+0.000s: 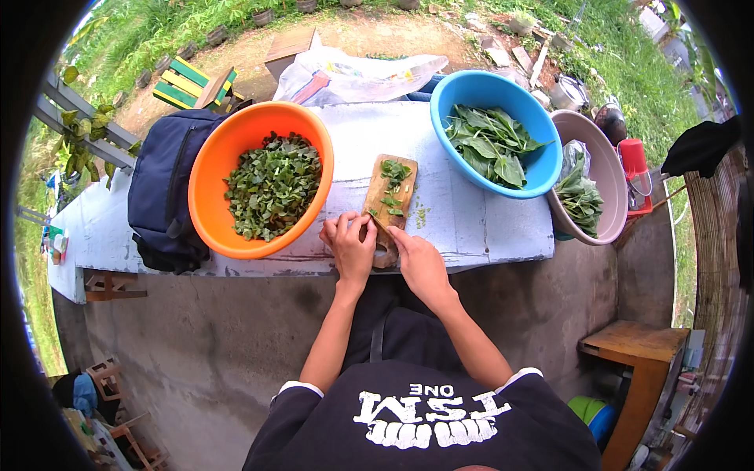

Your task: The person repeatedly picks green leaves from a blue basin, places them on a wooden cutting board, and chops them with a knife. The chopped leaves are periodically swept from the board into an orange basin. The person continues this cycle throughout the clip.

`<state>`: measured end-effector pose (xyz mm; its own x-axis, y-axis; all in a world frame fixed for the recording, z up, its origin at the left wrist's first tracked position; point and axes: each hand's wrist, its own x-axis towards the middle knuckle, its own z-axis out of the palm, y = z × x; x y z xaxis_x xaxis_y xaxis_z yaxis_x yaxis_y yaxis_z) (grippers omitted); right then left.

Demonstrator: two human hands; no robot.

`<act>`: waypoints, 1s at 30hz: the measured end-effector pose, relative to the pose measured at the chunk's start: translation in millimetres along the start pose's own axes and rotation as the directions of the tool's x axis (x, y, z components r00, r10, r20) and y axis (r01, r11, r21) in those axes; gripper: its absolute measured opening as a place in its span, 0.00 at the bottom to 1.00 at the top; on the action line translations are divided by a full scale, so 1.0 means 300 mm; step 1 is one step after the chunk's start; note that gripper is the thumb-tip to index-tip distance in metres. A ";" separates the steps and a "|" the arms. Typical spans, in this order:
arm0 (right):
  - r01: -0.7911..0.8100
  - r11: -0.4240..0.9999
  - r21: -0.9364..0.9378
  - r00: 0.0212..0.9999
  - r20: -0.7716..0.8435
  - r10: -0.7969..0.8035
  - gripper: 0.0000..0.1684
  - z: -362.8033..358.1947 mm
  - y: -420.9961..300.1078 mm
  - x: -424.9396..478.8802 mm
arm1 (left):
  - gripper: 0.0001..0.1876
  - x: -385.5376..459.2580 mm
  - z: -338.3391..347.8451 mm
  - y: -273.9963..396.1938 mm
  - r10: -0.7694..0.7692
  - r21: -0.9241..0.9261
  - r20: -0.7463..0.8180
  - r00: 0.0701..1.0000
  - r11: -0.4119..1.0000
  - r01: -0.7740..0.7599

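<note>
My right hand point(423, 264) grips a knife, its handle hidden in the fist. The thin knife blade point(381, 224) slants across the near part of a wooden cutting board point(382, 182), towards the fingertips of my left hand point(353, 247). Those fingers are bent together at the board's left edge. A bit of green shows at their tips, but whether they pinch it is unclear. Cut green leaves point(395, 171) lie on the board in small heaps. Left of the board, an orange basin point(203, 194) holds chopped leaves point(274, 188). A blue basin point(439, 118) at right holds whole leaves point(492, 144).
The white-painted table point(459, 226) ends just before my body. A dark blue backpack point(171, 182) stands left of the orange basin. Farther right are a greyish basin point(609, 194) with leafy stems and a red plastic container point(633, 159). A plastic sack point(353, 73) lies at the far edge.
</note>
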<state>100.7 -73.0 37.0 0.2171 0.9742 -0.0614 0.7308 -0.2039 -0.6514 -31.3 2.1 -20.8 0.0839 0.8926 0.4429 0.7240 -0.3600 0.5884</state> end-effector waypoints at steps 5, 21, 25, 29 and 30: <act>0.000 0.983 -0.184 1.000 0.008 0.001 0.19 0.032 -0.017 0.012 | 0.07 -0.015 0.004 0.001 -0.036 -0.021 0.018 0.999 0.999 0.037; 0.046 0.996 -0.072 0.892 -0.447 -0.073 0.17 -0.057 0.176 0.115 | 0.09 0.046 0.002 0.035 0.034 -0.178 0.038 0.999 0.984 -0.027; 0.031 0.978 -0.207 0.855 -0.500 -0.133 0.16 -0.035 0.244 0.115 | 0.11 0.057 -0.008 0.092 0.055 -0.125 0.112 0.992 0.991 -0.041; 0.085 0.953 -0.292 0.850 -0.477 -0.222 0.16 -0.021 0.249 0.109 | 0.13 0.047 0.011 0.128 0.070 -0.146 0.139 0.988 0.988 -0.050; 0.093 0.955 -0.280 0.843 -0.488 -0.225 0.15 -0.023 0.248 0.108 | 0.12 0.052 0.025 0.130 0.067 -0.167 0.137 0.988 0.985 -0.044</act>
<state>166.6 -57.1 -8.1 0.3341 0.8204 0.4640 0.8999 -0.1311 -0.4160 3.6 4.1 4.0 0.2252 0.8951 0.3848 0.5952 -0.4390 0.6730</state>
